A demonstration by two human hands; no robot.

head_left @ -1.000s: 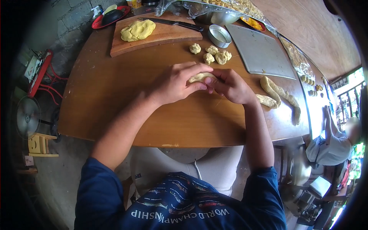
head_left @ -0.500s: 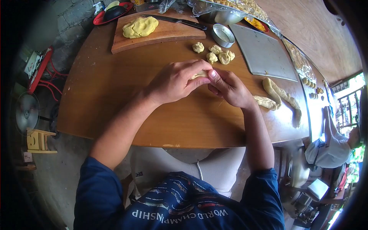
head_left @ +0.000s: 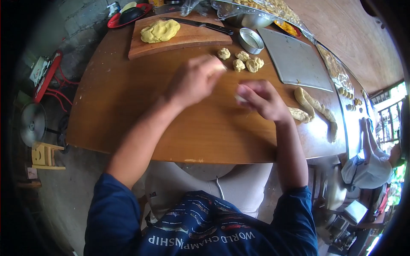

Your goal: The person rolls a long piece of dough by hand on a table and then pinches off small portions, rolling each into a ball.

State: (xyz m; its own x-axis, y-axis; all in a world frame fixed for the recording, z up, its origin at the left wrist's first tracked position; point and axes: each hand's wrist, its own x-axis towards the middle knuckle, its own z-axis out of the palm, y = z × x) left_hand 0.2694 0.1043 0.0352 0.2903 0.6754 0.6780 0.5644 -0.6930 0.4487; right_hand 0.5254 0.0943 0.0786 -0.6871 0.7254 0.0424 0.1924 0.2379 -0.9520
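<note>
My left hand (head_left: 197,81) is closed and blurred above the table, and a pale bit of dough shows at its fingertips. To its right, my right hand (head_left: 264,100) pinches a small piece of dough (head_left: 240,99) under the thumb. A gap separates the two hands. Just beyond them lie several rough dough balls (head_left: 253,65). Long twisted strips of dough (head_left: 314,104) rest on the table beside my right wrist. A flattened yellow dough mass (head_left: 160,31) sits on the wooden cutting board (head_left: 183,42), near a black-handled knife (head_left: 218,28).
A round metal tin (head_left: 251,40) and a flat metal tray (head_left: 294,59) stand at the back right of the wooden table (head_left: 128,102). Behind them are a metal bowl (head_left: 254,20) and plastic wrap. Another person (head_left: 369,168) is at the far right. A fan (head_left: 33,123) stands left.
My hands have moved apart, the left going up and to the left. The dough that was held between them is now split, with a bit in each hand.
</note>
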